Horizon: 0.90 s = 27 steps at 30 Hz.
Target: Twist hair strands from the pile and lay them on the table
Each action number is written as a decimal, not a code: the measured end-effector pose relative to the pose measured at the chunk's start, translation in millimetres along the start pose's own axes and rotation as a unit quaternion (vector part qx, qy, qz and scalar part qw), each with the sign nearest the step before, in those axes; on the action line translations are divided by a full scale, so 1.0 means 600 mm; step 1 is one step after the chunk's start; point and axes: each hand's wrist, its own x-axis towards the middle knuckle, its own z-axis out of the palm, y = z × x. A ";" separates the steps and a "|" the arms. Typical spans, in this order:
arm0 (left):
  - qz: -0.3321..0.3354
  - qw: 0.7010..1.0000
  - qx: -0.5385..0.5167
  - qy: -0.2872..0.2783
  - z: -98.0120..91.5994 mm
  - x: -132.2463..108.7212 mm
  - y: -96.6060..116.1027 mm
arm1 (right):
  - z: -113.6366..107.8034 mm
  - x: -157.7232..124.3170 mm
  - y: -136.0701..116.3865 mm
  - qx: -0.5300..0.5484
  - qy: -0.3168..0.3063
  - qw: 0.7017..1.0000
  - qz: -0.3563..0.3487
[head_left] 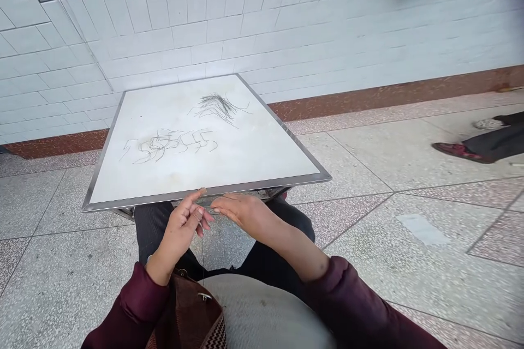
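My left hand point(186, 226) is in front of the table's near edge, thumb against the fingers and index finger pointing forward. From its pinch a thin dark strand point(203, 256) hangs towards my lap; whether it is wire, thread or hair I cannot tell. Close by on the right, my right hand point(241, 210) is closed with its fingertips together and turned towards the left; anything in them is too fine to make out. On the white table point(245, 158) lie a bundle of dark strands point(221, 104) at the back and scattered curved strands point(176, 142) at the left.
A grey metal rim point(204, 192) edges the table, which stands by a white tiled wall point(229, 27). A brown bag point(192, 311) rests on my lap. Another person's foot point(462, 151) shows at the right. Flat white paper point(423, 229) lies on the speckled floor.
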 end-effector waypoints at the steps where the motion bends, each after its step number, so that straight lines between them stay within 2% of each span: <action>1: 0.002 1.000 -0.010 0.000 0.000 -0.002 0.000 | 0.000 0.001 -0.002 0.008 0.003 1.000 -0.003; 6: 0.002 0.999 -0.026 0.019 -0.002 -0.007 0.001 | 0.000 0.009 -0.010 0.051 0.020 0.998 -0.020; 9: 0.007 0.999 -0.038 0.032 -0.004 -0.008 0.001 | -0.002 0.009 0.005 0.066 0.051 0.996 -0.014; 14: 0.016 0.996 -0.020 0.083 -0.006 -0.007 -0.001 | -0.014 -0.001 0.038 -0.025 0.153 0.987 0.042; 16: 0.017 0.994 -0.002 0.107 -0.005 -0.006 -0.002 | -0.018 -0.002 0.034 -0.066 0.201 0.976 0.043; 18: 0.012 0.992 0.014 0.124 -0.001 -0.005 0.000 | -0.017 0.000 0.019 -0.087 0.224 0.970 0.033; 20: 0.007 0.992 0.021 0.122 0.004 -0.003 0.003 | -0.011 0.005 0.002 -0.085 0.203 0.975 0.005; 23: 0.014 0.995 0.020 0.093 0.012 -0.002 0.005 | 0.008 0.011 -0.015 -0.058 0.134 0.988 -0.045; 27: 0.030 0.997 0.027 0.059 0.013 -0.001 0.000 | 0.033 0.009 -0.012 -0.035 0.080 0.995 -0.037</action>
